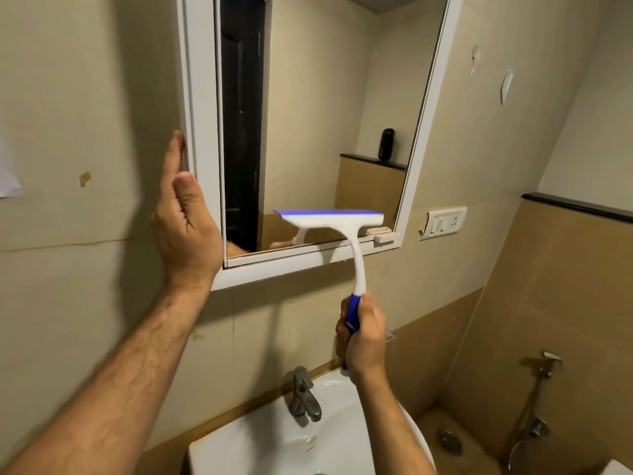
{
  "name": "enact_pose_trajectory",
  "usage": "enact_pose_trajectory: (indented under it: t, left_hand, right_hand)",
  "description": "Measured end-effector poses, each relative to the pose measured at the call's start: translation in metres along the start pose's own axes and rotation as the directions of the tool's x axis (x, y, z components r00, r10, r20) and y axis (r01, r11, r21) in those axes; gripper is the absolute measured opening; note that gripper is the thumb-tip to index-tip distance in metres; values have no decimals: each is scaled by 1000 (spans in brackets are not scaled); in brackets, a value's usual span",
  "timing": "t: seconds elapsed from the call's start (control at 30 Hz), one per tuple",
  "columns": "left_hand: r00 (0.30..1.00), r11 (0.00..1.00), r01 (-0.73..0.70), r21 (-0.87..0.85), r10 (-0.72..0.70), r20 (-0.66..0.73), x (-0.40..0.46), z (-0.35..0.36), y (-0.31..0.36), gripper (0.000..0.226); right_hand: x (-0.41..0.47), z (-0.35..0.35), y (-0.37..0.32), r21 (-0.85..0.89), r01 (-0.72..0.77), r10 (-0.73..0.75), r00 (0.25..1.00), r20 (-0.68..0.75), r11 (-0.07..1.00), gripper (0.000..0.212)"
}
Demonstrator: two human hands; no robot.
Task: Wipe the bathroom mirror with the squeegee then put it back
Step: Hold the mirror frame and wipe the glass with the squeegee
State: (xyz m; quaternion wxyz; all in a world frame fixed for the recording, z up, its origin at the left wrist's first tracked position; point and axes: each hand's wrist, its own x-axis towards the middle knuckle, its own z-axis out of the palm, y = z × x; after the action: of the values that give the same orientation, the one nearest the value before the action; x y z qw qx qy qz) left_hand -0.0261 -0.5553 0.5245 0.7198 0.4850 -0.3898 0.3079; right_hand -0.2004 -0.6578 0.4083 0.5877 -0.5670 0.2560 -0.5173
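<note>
A white-framed bathroom mirror (pixel 318 108) hangs on the beige wall above the sink. My right hand (pixel 363 337) grips the blue handle of a white squeegee (pixel 342 224). Its blue-edged blade lies across the lower part of the glass, near the bottom frame. My left hand (pixel 186 217) is raised flat against the mirror's left frame, fingers pointing up, its fingertips at the frame's outer edge and nothing held in it.
A white sink (pixel 274 447) with a chrome tap (pixel 305 395) stands directly below. A switch plate (pixel 443 222) is on the wall right of the mirror. A hand sprayer (pixel 544 368) and a floor drain (pixel 448 440) are at the lower right.
</note>
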Motion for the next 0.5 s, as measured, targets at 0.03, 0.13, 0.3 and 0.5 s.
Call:
enact_pose_trajectory:
  t: [0.03,0.13,0.3,0.5]
  left_hand:
    - [1000,1000,0,7,0,-2,0,1,1,40]
    - [999,1000,15,-5,-15,-41,3,0,-2,40]
    - [999,1000,17,7,-17,-51,7,-4,-6,41]
    - [998,999,37,5,-36,-48,5,-2,-6,42]
  right_hand:
    - [4,6,-11,-3,13,-13,1000,6,1000,48]
    - [13,25,-37,3,44,-44,998,43,999,45]
    - [-7,29,-7,59,14,-15,1000,26,998,52]
    - [-29,21,-4,12,-14,13,997,79,1000,45]
